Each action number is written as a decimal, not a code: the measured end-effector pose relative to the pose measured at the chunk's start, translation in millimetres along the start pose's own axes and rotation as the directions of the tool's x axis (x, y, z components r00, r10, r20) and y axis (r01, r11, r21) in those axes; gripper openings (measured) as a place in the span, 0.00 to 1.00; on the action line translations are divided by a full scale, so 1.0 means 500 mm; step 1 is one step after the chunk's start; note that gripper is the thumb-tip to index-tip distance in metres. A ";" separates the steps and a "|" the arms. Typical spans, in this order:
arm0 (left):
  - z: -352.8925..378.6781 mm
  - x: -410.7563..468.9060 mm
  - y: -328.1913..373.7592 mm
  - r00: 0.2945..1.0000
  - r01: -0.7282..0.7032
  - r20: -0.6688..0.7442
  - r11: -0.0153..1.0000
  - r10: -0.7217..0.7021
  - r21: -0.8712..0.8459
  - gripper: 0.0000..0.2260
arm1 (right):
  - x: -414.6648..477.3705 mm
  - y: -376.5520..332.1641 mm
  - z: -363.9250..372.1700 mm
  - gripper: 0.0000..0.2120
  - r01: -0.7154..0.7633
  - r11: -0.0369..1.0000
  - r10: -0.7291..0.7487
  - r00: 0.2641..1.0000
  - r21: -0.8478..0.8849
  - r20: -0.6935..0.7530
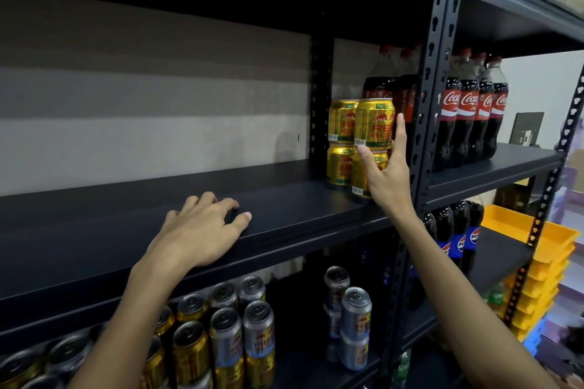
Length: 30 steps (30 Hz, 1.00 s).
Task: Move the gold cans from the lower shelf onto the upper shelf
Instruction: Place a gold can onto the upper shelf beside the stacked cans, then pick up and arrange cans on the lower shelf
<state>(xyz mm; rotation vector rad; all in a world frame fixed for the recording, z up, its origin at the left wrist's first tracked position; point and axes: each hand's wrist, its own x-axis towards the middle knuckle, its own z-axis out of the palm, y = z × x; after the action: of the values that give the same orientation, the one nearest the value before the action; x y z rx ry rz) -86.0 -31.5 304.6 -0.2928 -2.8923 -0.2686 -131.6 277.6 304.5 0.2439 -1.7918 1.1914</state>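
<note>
Right grip (387, 180) is wide and holds nothing: fingers straight, thumb touching the foot of the top can (374, 123), forefinger along its right side. Left grip (202, 230) rests relaxed on the upper shelf (284, 199) edge.

Four gold cans (343, 142) stand at that shelf's right end in two stacks of two, just beside cola bottles (380, 79). More gold ones (189, 354) wait below among silver cans (355, 309). All stand upright, long axis vertical, tops up.

The front stack sits near the shelf's lip, so a nudge from thumb or finger could likely tip the top can off.
</note>
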 end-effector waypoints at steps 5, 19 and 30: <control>0.006 -0.013 0.003 0.993 -0.004 -0.122 0.999 -0.001 -0.042 0.23 | -0.065 -0.001 -0.002 0.42 -0.005 1.000 0.009 0.983 0.023 -0.182; 0.154 -0.095 0.012 0.566 -0.082 -0.802 0.981 0.191 0.175 0.14 | -0.254 0.061 0.068 0.36 -0.101 0.994 0.106 0.974 0.037 -0.201; 0.557 -0.214 -0.128 0.639 -0.545 -0.650 0.838 0.412 -0.004 0.13 | -0.517 0.160 0.183 0.24 -0.221 0.975 0.219 0.966 0.005 0.137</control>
<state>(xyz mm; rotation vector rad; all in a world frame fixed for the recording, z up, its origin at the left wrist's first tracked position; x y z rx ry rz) -53.2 -55.7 2.0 -0.8254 -2.0200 -0.4579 -93.8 164.5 44.7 0.1424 -1.9657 1.3772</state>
